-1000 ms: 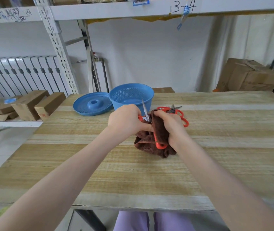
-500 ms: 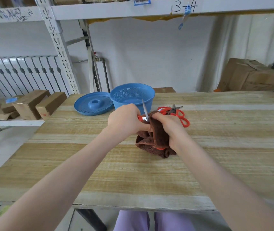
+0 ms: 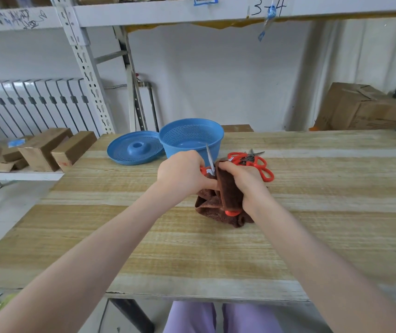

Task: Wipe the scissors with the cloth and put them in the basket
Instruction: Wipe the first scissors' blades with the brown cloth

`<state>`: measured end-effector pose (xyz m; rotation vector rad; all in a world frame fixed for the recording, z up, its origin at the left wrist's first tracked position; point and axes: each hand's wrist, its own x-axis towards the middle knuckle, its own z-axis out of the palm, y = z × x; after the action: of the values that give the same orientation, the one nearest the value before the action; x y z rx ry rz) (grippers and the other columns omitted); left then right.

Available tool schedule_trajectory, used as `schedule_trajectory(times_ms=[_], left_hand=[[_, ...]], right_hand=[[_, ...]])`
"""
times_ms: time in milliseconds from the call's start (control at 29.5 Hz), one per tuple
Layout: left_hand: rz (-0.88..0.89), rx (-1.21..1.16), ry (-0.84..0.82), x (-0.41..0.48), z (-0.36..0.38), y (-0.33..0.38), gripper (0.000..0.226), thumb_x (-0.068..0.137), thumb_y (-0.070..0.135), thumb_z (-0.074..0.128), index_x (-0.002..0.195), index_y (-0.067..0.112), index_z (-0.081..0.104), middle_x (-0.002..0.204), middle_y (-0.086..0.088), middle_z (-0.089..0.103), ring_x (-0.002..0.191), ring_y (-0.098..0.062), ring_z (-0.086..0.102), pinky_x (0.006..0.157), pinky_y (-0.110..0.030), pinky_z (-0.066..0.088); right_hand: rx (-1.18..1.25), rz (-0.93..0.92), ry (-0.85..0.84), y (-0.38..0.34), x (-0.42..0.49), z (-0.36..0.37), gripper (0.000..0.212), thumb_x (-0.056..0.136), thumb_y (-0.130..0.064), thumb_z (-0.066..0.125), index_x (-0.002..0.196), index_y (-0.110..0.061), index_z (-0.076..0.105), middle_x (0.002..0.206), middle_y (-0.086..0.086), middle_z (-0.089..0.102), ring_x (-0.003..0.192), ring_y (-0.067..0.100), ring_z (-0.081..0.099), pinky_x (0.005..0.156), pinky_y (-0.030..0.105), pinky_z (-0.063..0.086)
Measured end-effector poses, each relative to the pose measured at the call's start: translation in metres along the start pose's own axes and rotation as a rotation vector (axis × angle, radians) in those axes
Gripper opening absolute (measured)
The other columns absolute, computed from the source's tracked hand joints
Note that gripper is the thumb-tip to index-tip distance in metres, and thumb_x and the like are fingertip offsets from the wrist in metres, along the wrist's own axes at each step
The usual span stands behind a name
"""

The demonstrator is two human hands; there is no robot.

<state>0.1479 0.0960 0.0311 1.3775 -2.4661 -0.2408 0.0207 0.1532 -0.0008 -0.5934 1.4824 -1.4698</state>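
Locate the scissors [image 3: 209,156], blade tip up, above the table [image 3: 312,236], just before the basket [image 3: 180,150], gripped in the curled left hand [image 3: 182,174]. Note the right hand [image 3: 242,182] clenched round the cloth [image 3: 228,195] wrapping them. Wipe away from the cutting edge. Lift over the near rim, clear of the spare scissors [image 3: 252,162].

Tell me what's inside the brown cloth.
Scissors: the blade sticks out above, an orange handle loop below. The cloth and the right hand cover everything between.

A dark brown cloth [image 3: 228,195], orange-handled scissors [image 3: 210,162], a perforated blue basket [image 3: 192,138], and a pale striped wooden table [image 3: 192,248].
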Motion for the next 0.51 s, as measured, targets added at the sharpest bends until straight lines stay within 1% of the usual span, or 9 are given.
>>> schedule_trajectory(times_ms=[102, 170, 238, 305, 407, 509], left_hand=[[0.001, 0.003, 0.008, 0.000, 0.000, 0.000, 0.055, 0.059, 0.064, 0.076, 0.052, 0.019, 0.047, 0.045, 0.009, 0.048, 0.046, -0.012, 0.051, 0.046, -0.023, 0.034], [0.000, 0.010, 0.008, 0.001, 0.001, -0.001, 0.057, 0.056, 0.067, 0.077, 0.052, 0.019, 0.045, 0.045, 0.009, 0.046, 0.047, -0.012, 0.049, 0.046, -0.023, 0.031], [-0.017, 0.002, 0.008, 0.000, 0.000, -0.003, 0.060, 0.053, 0.068, 0.078, 0.051, 0.019, 0.043, 0.044, 0.010, 0.045, 0.046, -0.012, 0.048, 0.045, -0.023, 0.030], [-0.022, -0.021, 0.000, 0.000, 0.000, -0.004, 0.061, 0.051, 0.067, 0.077, 0.051, 0.019, 0.041, 0.042, 0.011, 0.043, 0.043, -0.012, 0.047, 0.045, -0.023, 0.032], [-0.023, -0.048, -0.012, -0.002, -0.001, -0.007, 0.059, 0.053, 0.066, 0.077, 0.052, 0.018, 0.042, 0.045, 0.008, 0.046, 0.043, -0.014, 0.050, 0.046, -0.024, 0.037], [0.005, -0.032, -0.018, -0.002, -0.001, -0.003, 0.061, 0.055, 0.069, 0.077, 0.054, 0.018, 0.043, 0.047, 0.008, 0.049, 0.046, -0.013, 0.054, 0.048, -0.025, 0.040]], right_hand=[[0.024, -0.057, 0.047, -0.001, 0.002, 0.003, 0.018, 0.083, -0.023, 0.074, 0.072, -0.008, 0.072, 0.065, 0.007, 0.071, 0.055, 0.020, 0.067, 0.054, 0.028, 0.055], [0.021, -0.095, 0.068, 0.002, 0.003, 0.004, 0.019, 0.087, -0.023, 0.071, 0.076, -0.007, 0.073, 0.069, 0.010, 0.072, 0.060, 0.023, 0.068, 0.062, 0.034, 0.057], [0.014, -0.112, 0.049, 0.006, 0.003, 0.004, 0.019, 0.091, -0.023, 0.067, 0.080, -0.008, 0.074, 0.074, 0.012, 0.074, 0.066, 0.025, 0.070, 0.068, 0.037, 0.058], [0.016, -0.102, -0.005, 0.009, 0.002, -0.002, 0.016, 0.092, -0.019, 0.065, 0.082, -0.011, 0.073, 0.075, 0.010, 0.075, 0.065, 0.021, 0.071, 0.062, 0.032, 0.060], [0.051, -0.062, -0.106, 0.008, 0.001, -0.006, 0.011, 0.089, -0.008, 0.066, 0.081, -0.010, 0.073, 0.074, 0.009, 0.075, 0.062, 0.018, 0.072, 0.056, 0.027, 0.058], [0.101, -0.087, -0.066, 0.003, 0.003, -0.007, 0.016, 0.087, -0.005, 0.067, 0.074, -0.010, 0.075, 0.068, 0.008, 0.074, 0.055, 0.017, 0.070, 0.048, 0.024, 0.054]])
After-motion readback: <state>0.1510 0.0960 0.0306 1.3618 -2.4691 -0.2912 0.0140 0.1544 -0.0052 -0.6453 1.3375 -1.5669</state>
